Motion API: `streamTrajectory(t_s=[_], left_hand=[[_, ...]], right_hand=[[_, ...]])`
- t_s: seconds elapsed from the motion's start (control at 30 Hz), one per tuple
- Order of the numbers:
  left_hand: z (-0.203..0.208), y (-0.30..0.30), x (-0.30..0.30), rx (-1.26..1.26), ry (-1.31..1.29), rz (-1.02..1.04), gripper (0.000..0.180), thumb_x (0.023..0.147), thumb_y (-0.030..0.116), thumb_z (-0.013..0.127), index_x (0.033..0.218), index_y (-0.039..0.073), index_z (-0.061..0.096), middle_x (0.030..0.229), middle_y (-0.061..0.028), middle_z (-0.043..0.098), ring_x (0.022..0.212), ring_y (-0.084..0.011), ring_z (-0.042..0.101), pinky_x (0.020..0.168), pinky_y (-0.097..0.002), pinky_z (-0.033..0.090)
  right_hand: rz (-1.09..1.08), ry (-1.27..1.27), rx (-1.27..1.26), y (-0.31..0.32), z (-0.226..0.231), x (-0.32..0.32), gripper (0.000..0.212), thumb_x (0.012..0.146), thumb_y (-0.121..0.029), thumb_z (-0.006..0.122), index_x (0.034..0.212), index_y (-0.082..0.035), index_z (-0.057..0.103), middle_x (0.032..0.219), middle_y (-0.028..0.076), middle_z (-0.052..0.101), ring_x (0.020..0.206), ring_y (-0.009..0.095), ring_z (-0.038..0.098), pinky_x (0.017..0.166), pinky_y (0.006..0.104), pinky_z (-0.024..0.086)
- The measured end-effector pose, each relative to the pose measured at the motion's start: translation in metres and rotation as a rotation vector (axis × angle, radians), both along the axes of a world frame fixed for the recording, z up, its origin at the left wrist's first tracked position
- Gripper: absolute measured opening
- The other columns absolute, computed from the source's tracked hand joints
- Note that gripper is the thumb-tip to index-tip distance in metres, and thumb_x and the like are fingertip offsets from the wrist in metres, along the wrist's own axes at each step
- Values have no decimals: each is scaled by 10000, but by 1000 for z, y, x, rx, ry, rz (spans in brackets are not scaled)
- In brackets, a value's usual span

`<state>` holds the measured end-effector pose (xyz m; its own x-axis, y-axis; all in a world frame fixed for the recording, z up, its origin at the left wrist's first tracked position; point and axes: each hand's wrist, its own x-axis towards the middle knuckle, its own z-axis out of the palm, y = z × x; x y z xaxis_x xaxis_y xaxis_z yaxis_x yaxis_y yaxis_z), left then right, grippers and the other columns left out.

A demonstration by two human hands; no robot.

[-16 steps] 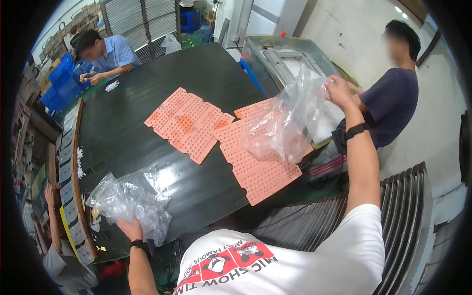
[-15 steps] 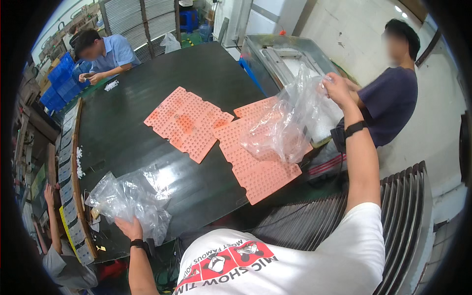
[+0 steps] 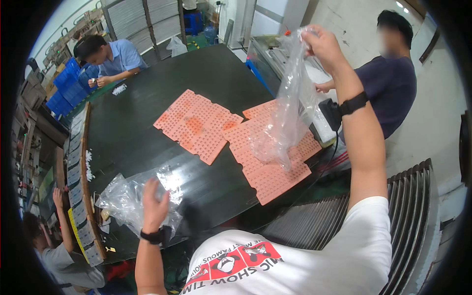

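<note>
My right hand [image 3: 322,46] is raised and closed on the top of a clear plastic bag [image 3: 290,103]. The bag hangs down in a long, loose shape over the pink-orange perforated boards [image 3: 268,184] on the dark table. My left hand [image 3: 155,204] is lifted with its fingers apart and nothing in them. Behind and below it, a second crumpled clear plastic bag [image 3: 120,199] lies on the table's near left corner. Another pink perforated board [image 3: 196,123], with darker orange patches, lies at the middle of the table.
The dark table [image 3: 132,132] has a wooden edge strip [image 3: 84,172] at left, with small white pieces [image 3: 89,164] beside it. A clear bin [image 3: 260,61] stands at far right. One person [image 3: 393,88] is at right, another [image 3: 115,59] at far left. Ribbed metal sheets [image 3: 408,221] stand near right.
My right hand has risen, drawing its bag up into a longer hanging shape. My left hand has come off the other bag and moved up and right, its fingers spread.
</note>
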<state>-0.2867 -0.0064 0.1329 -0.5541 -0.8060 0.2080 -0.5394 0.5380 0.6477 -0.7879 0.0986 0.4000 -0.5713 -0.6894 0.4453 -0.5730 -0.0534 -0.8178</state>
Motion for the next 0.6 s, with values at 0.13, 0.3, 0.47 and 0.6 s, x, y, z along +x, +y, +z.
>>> streamTrajectory(t_s=[0.13,0.3,0.47,0.6], left_hand=[[78,11,-109,382,261,-370,701,726,262,726,1273,-31,400,1263,-221,465,1129,-333,490,944,-369,387],[110,18,-198,470,257,-412,750,767,268,684,1346,-9,296,1191,-207,508,962,-240,560,747,-307,458],[116,0,-221,639,534,-316,198,876,98,525,994,-34,615,773,-53,632,611,-88,560,550,-216,466],[108,-55,-209,417,519,-215,142,858,110,569,835,-9,643,674,-18,601,560,-76,537,493,-215,428]], right_hand=[[59,-3,-91,-25,38,33,181,837,-154,563,922,5,575,676,16,544,566,93,516,516,231,477],[25,-61,-131,-54,53,58,183,850,-179,568,941,-21,559,689,-6,533,565,71,492,534,226,472],[-30,-104,-193,-64,48,55,154,831,-135,556,877,11,570,656,39,537,550,121,519,476,266,472],[-29,-79,-127,-63,40,44,183,841,-148,563,944,3,556,664,7,525,566,82,497,509,241,474]])
